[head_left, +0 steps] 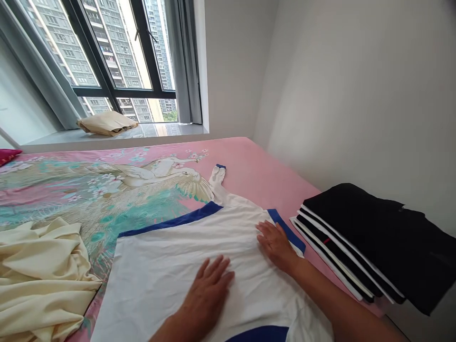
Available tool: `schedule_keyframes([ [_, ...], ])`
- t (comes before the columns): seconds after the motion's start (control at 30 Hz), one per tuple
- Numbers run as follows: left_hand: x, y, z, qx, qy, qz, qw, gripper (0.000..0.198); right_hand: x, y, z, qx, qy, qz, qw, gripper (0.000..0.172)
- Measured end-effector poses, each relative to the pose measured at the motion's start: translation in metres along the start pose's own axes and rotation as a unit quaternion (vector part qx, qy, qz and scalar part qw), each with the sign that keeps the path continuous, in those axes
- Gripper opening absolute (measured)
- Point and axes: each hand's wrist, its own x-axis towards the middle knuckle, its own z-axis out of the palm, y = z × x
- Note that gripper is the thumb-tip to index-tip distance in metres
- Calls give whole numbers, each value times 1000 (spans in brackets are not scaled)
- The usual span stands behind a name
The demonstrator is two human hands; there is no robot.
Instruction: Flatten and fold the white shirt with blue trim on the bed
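Note:
A white shirt (pixel 153 266) with blue trim is spread out on the bed, its collar side toward the right. One sleeve stretches toward the window and ends in a blue cuff. My left hand (pixel 210 292) lies flat on the middle of the shirt with fingers stretched out, slightly blurred. My right hand (pixel 276 243) rests palm down on the shirt close to the blue collar band, fingers extended. Neither hand holds anything. The shirt's near edge, with another blue part, runs out of the picture at the bottom.
A stack of folded black and white clothes (pixel 370 228) sits at the right edge of the bed (pixel 249 166), near the wall. Crumpled cream fabric (pixel 39 275) lies at the left. A folded beige cloth (pixel 107 122) is on the windowsill (pixel 160 129).

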Motion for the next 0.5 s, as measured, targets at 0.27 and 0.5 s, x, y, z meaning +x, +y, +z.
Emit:
schedule_keyframes([
  [0.27, 20, 39, 38, 85, 17, 80, 993, 64, 87, -16, -4, -19, -1, 48, 999, 40],
  [0.5, 27, 31, 51, 168, 110, 114, 973, 63, 158, 25, 10, -81, -57, 174, 980, 38],
])
